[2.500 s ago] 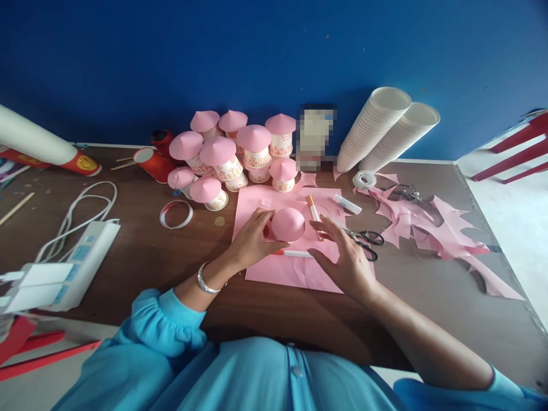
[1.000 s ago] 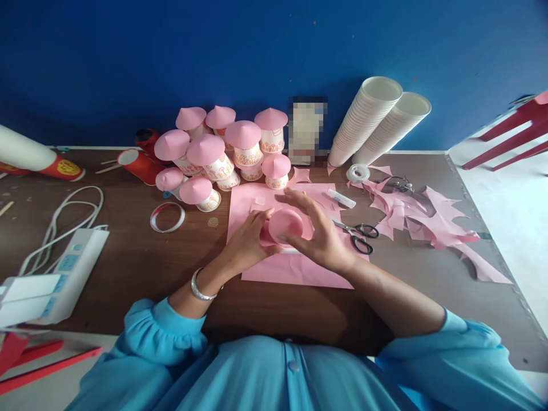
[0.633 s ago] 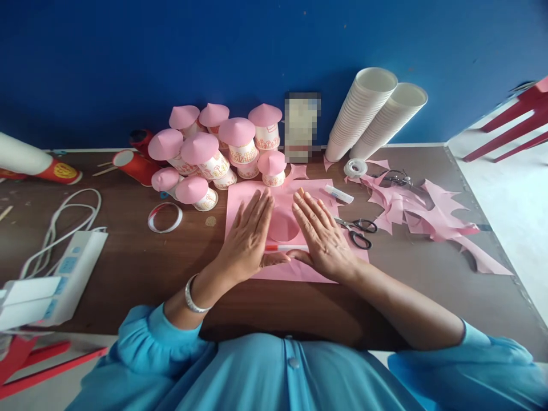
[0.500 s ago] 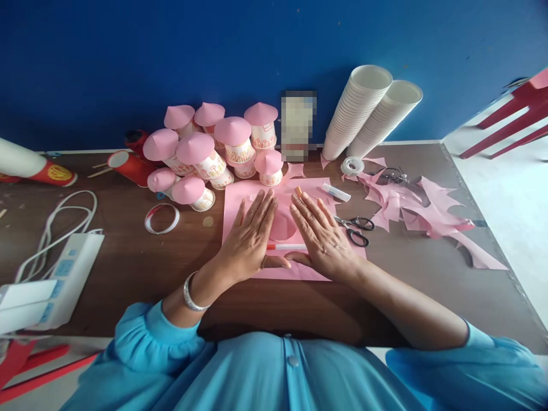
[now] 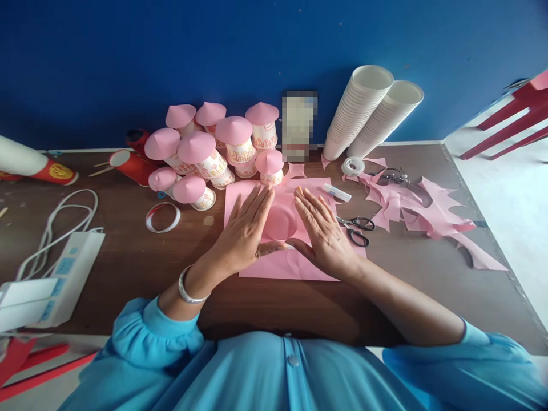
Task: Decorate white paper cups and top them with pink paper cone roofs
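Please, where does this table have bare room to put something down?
Bare table shows between the power strip and the left forearm, below the white ring, and right of the right forearm, below the pink scraps. Crowded: along the wall, with roofed cups and cup stacks, and on the pink sheet between the left hand and right hand.

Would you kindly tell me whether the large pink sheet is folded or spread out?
Spread out: the pink sheet lies mostly flat on the table, its long near edge visible.
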`<state>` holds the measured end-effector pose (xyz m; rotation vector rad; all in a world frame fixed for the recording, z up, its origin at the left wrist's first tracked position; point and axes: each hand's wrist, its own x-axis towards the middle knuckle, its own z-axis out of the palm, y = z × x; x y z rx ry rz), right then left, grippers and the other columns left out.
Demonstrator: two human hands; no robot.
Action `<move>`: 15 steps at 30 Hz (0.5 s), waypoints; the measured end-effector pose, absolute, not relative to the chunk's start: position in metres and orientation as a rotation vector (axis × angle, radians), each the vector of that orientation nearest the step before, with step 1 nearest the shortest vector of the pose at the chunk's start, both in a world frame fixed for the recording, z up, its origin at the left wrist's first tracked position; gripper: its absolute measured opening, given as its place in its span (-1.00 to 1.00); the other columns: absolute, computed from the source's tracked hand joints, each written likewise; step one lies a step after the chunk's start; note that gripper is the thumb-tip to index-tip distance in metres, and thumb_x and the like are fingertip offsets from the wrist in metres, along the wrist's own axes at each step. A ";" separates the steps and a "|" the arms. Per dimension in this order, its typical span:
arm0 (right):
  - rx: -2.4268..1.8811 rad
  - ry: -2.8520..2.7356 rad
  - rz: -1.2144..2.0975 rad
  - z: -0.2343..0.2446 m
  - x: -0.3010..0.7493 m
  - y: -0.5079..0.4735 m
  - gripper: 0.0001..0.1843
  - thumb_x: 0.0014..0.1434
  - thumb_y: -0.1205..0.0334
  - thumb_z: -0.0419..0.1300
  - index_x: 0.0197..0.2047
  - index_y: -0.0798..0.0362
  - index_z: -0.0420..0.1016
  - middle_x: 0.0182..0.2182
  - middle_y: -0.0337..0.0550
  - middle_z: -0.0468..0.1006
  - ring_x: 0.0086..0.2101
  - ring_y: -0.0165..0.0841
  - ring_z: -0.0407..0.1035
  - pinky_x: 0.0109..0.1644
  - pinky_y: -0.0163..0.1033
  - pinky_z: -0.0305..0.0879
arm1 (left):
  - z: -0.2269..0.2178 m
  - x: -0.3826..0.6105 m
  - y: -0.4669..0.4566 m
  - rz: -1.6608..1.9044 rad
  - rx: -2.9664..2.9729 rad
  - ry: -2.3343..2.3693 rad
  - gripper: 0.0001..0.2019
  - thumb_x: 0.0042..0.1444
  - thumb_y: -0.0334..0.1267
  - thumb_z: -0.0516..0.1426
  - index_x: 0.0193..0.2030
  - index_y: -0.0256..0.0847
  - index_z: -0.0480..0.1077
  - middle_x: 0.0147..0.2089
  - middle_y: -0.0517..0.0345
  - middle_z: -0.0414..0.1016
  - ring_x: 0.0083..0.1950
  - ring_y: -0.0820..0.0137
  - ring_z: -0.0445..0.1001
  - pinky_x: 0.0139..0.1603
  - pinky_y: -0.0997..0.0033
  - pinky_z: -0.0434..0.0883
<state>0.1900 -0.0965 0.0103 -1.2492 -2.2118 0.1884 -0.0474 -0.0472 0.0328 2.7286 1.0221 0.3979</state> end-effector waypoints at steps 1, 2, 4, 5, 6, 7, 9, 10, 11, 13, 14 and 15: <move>-1.259 -2.211 0.192 0.011 0.189 -0.095 -0.08 0.43 0.00 0.16 0.61 0.07 -0.25 0.49 0.25 0.14 0.51 0.00 -0.07 0.54 0.33 -0.03 | 0.034 -0.047 -0.045 0.386 2.735 1.016 0.02 0.31 0.36 -0.08 0.62 -0.29 -0.42 0.62 -0.44 -0.16 0.66 -0.11 -0.19 0.59 -0.27 -0.13; -1.265 -2.216 0.195 0.011 0.188 -0.093 -0.12 0.43 0.02 0.16 0.61 0.08 -0.19 0.47 0.25 0.18 0.50 0.00 -0.05 0.54 0.33 -0.02 | 0.034 -0.045 -0.043 0.374 2.740 1.007 -0.01 0.32 0.34 -0.07 0.62 -0.28 -0.35 0.62 -0.43 -0.12 0.65 -0.11 -0.16 0.58 -0.30 -0.12; -1.264 -2.235 0.206 0.010 0.184 -0.091 -0.22 0.45 0.08 0.14 0.59 0.09 -0.06 0.44 0.23 0.27 0.49 0.01 -0.02 0.53 0.33 0.01 | 0.034 -0.043 -0.042 0.347 2.738 0.997 -0.07 0.34 0.30 -0.05 0.62 -0.27 -0.24 0.61 -0.38 -0.06 0.65 -0.11 -0.11 0.57 -0.32 -0.08; -1.265 -2.243 0.218 0.010 0.183 -0.091 -0.26 0.45 0.11 0.12 0.57 0.08 -0.01 0.42 0.22 0.30 0.49 0.01 0.00 0.52 0.34 0.02 | 0.033 -0.041 -0.042 0.338 2.731 0.998 -0.11 0.36 0.28 -0.05 0.62 -0.25 -0.19 0.61 -0.36 -0.03 0.64 -0.10 -0.09 0.57 -0.32 -0.06; -1.271 -2.245 0.232 0.009 0.181 -0.091 -0.30 0.46 0.14 0.10 0.56 0.07 0.03 0.41 0.20 0.33 0.48 0.00 0.01 0.51 0.35 0.03 | 0.032 -0.040 -0.042 0.331 2.721 1.004 -0.15 0.37 0.24 -0.04 0.61 -0.24 -0.15 0.61 -0.33 -0.01 0.64 -0.07 -0.07 0.57 -0.31 -0.04; -1.283 -2.241 0.250 0.009 0.180 -0.091 -0.32 0.46 0.16 0.09 0.56 0.05 0.05 0.40 0.18 0.34 0.48 0.00 0.02 0.51 0.36 0.03 | 0.032 -0.040 -0.043 0.326 2.708 1.012 -0.18 0.39 0.21 -0.04 0.61 -0.22 -0.13 0.60 -0.30 0.01 0.64 -0.05 -0.06 0.57 -0.30 -0.04; -1.306 -2.227 0.281 0.009 0.179 -0.092 -0.32 0.46 0.18 0.09 0.56 0.04 0.05 0.41 0.18 0.34 0.48 -0.01 0.02 0.51 0.37 0.03 | 0.031 -0.039 -0.044 0.331 2.685 1.023 -0.22 0.41 0.17 -0.04 0.61 -0.19 -0.11 0.60 -0.28 0.03 0.64 -0.02 -0.05 0.58 -0.29 -0.03; -1.309 -2.219 0.292 0.009 0.179 -0.092 -0.32 0.46 0.17 0.09 0.56 0.04 0.05 0.41 0.18 0.32 0.49 -0.01 0.01 0.51 0.37 0.03 | 0.032 -0.040 -0.044 0.334 2.675 1.026 -0.22 0.41 0.17 -0.03 0.61 -0.18 -0.10 0.60 -0.28 0.03 0.64 -0.02 -0.06 0.58 -0.29 -0.02; -1.306 -2.212 0.298 0.010 0.180 -0.092 -0.31 0.45 0.16 0.10 0.56 0.05 0.04 0.42 0.19 0.31 0.49 -0.01 0.00 0.51 0.36 0.03 | 0.033 -0.040 -0.044 0.334 2.664 1.025 -0.22 0.40 0.17 -0.03 0.61 -0.18 -0.10 0.60 -0.28 0.03 0.64 -0.02 -0.06 0.57 -0.29 -0.02; -1.299 -2.196 0.306 0.013 0.182 -0.092 -0.30 0.46 0.16 0.09 0.57 0.06 0.02 0.44 0.19 0.28 0.49 -0.02 0.00 0.51 0.34 0.04 | 0.036 -0.041 -0.043 0.324 2.640 1.023 -0.22 0.40 0.17 -0.03 0.61 -0.17 -0.10 0.61 -0.27 0.03 0.65 0.00 -0.07 0.58 -0.28 -0.01; -1.299 -2.186 0.308 0.014 0.183 -0.092 -0.31 0.46 0.17 0.08 0.57 0.07 0.02 0.44 0.19 0.28 0.49 -0.02 0.01 0.51 0.33 0.04 | 0.037 -0.041 -0.042 0.317 2.630 1.025 -0.23 0.41 0.17 -0.03 0.61 -0.16 -0.10 0.61 -0.25 0.03 0.65 0.01 -0.07 0.58 -0.27 -0.02; -1.302 -2.177 0.310 0.014 0.184 -0.091 -0.32 0.46 0.19 0.07 0.56 0.06 0.03 0.44 0.18 0.28 0.49 -0.03 0.02 0.51 0.33 0.05 | 0.039 -0.041 -0.041 0.307 2.621 1.029 -0.25 0.42 0.16 -0.04 0.61 -0.15 -0.09 0.61 -0.23 0.03 0.65 0.02 -0.07 0.59 -0.25 -0.02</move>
